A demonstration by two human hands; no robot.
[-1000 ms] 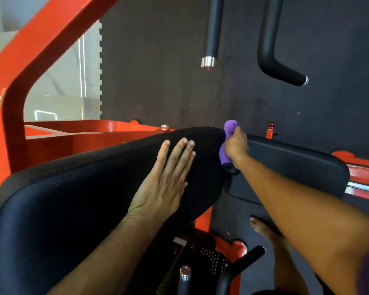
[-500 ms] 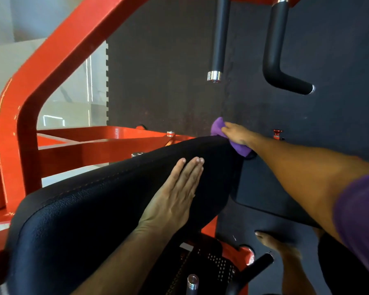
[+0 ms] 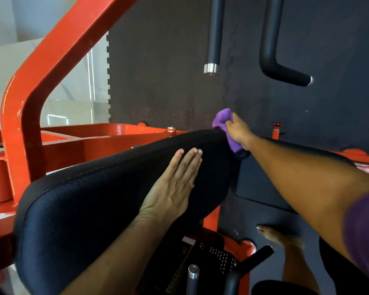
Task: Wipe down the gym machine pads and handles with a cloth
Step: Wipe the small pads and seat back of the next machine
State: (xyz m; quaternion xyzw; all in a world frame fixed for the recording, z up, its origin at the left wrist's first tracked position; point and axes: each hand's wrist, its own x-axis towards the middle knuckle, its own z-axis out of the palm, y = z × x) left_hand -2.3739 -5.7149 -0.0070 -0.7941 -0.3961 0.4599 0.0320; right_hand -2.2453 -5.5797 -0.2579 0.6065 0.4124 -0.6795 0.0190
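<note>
A long black padded backrest (image 3: 90,205) slopes across the middle of the view. My left hand (image 3: 175,186) lies flat on its face with straight fingers. At the pad's far top corner my right hand (image 3: 239,130) grips a bunched purple cloth (image 3: 224,122) and holds it against the pad's edge. Beyond it sits a second black pad (image 3: 262,184), partly hidden by my right forearm. Two black handles hang above: a straight one with a chrome cap (image 3: 214,35) and a bent one (image 3: 277,67).
The orange steel frame (image 3: 36,88) arches over the left side, with a crossbeam (image 3: 107,143) behind the pad. Dark rubber flooring (image 3: 168,71) fills the background. A bare foot (image 3: 281,237) stands on the floor at lower right, near a black bar (image 3: 254,260) and a chrome-tipped peg (image 3: 193,273).
My right hand has shifted the cloth around the pad's top corner, first up onto the edge, now gripping it upright again. The left hand stays flat on the pad. The view has drifted slightly.
</note>
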